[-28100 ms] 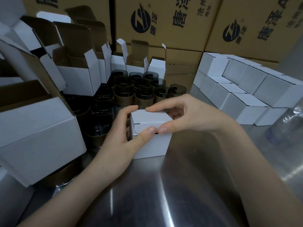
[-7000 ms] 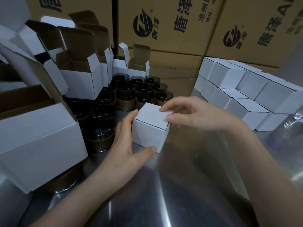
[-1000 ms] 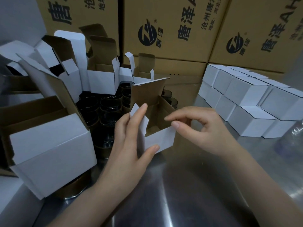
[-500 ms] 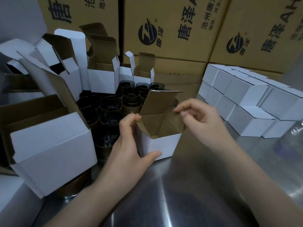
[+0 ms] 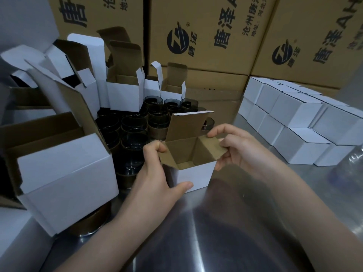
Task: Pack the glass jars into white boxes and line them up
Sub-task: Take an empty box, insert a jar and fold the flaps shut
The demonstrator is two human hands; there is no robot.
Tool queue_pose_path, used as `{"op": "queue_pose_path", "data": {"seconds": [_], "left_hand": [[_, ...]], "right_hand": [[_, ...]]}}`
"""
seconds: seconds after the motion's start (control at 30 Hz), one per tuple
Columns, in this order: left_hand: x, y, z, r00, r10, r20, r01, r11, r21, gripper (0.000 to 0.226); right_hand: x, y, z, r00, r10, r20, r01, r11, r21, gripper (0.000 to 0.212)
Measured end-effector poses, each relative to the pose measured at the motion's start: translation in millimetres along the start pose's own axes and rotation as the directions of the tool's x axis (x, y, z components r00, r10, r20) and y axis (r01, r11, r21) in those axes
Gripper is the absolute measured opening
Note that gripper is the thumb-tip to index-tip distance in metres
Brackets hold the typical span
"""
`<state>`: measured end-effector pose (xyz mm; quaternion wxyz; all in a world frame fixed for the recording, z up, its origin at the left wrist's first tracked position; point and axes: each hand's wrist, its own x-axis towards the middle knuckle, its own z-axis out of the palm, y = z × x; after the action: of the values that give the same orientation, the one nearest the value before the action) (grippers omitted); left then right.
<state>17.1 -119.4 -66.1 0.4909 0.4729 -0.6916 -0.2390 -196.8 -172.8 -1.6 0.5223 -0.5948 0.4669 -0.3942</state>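
Observation:
A small white box (image 5: pixel 196 173) stands open on the steel table, brown inside, its lid flap raised at the back and nothing visible in it. My left hand (image 5: pixel 157 173) grips its left side, thumb on the front wall and fingers curled over the left flap. My right hand (image 5: pixel 233 148) pinches the right side flap outward. Several dark glass jars (image 5: pixel 135 124) with brown bands stand close together behind and left of the box. Closed white boxes (image 5: pixel 298 118) are stacked in rows at the right.
Several open white boxes (image 5: pixel 64 173) crowd the left side and back; one large one sits on a jar at the near left. Big brown cartons (image 5: pixel 206 32) wall off the back. A clear plastic bottle (image 5: pixel 351 165) stands at the right edge. Bare steel table (image 5: pixel 196 232) lies in front.
The box has been set upright with its opening facing me more. Both side flaps are now spread outward, and my right hand has moved down onto the right flap.

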Motion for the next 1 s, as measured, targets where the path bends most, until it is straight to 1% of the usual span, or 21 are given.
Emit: {"op": "queue_pose_path", "data": {"seconds": [0.1, 0.17, 0.23, 0.27, 0.33, 0.4, 0.43, 0.53, 0.6, 0.67, 0.77, 0.83, 1.0], "left_hand": [[0, 1, 0, 1.000, -0.001, 0.013, 0.001, 1.000, 0.000, 0.087], [0, 1, 0, 1.000, -0.001, 0.021, 0.001, 1.000, -0.002, 0.087], [0, 2, 0, 1.000, -0.004, 0.029, 0.004, 1.000, -0.004, 0.085], [0, 2, 0, 0.999, -0.007, 0.033, 0.007, 1.000, -0.003, 0.085], [0, 2, -1, 0.999, -0.015, 0.042, 0.016, 1.000, -0.006, 0.081], [0, 2, 0, 0.999, -0.025, 0.045, 0.025, 1.000, -0.011, 0.080], [0, 2, 0, 0.999, -0.028, 0.045, 0.029, 1.000, -0.013, 0.080], [1, 2, 0, 0.999, -0.028, 0.044, 0.029, 1.000, -0.013, 0.080], [1, 2, 0, 0.999, -0.028, 0.046, 0.028, 1.000, -0.011, 0.081], [1, 2, -1, 0.998, -0.029, 0.047, 0.030, 1.000, -0.011, 0.081], [1, 1, 0, 0.998, -0.028, 0.052, 0.028, 1.000, -0.007, 0.082], [2, 1, -1, 0.998, -0.025, 0.052, 0.025, 1.000, -0.002, 0.083], [2, 3, -1, 0.999, -0.004, 0.052, 0.002, 1.000, 0.027, 0.089]], "right_hand": [[1, 1, -3, 0.999, -0.043, 0.020, 0.042, 0.998, 0.050, 0.026], [4, 0, -4, 0.995, -0.097, -0.038, 0.099, 0.993, 0.066, 0.026], [11, 0, -5, 0.977, -0.110, -0.180, 0.125, 0.990, 0.070, 0.029], [16, 0, -5, 0.956, -0.108, -0.271, 0.124, 0.991, 0.043, 0.028], [27, 2, -6, 0.892, -0.120, -0.435, 0.092, 0.992, -0.085, 0.025], [41, 7, -8, 0.847, -0.162, -0.506, 0.047, 0.972, -0.232, 0.021], [48, 9, -9, 0.845, -0.169, -0.507, 0.022, 0.959, -0.284, 0.028], [73, 16, -11, 0.881, -0.109, -0.460, -0.085, 0.920, -0.382, 0.067], [89, 20, -8, 0.897, -0.067, -0.438, -0.127, 0.908, -0.399, 0.080], [100, 25, -5, 0.890, -0.085, -0.447, -0.106, 0.917, -0.385, 0.080], [105, 30, -1, 0.856, -0.141, -0.497, -0.064, 0.926, -0.373, 0.069], [107, 32, -3, 0.844, -0.163, -0.510, -0.056, 0.920, -0.387, 0.065], [104, 36, -8, 0.832, -0.177, -0.526, -0.061, 0.913, -0.403, 0.071]]}}
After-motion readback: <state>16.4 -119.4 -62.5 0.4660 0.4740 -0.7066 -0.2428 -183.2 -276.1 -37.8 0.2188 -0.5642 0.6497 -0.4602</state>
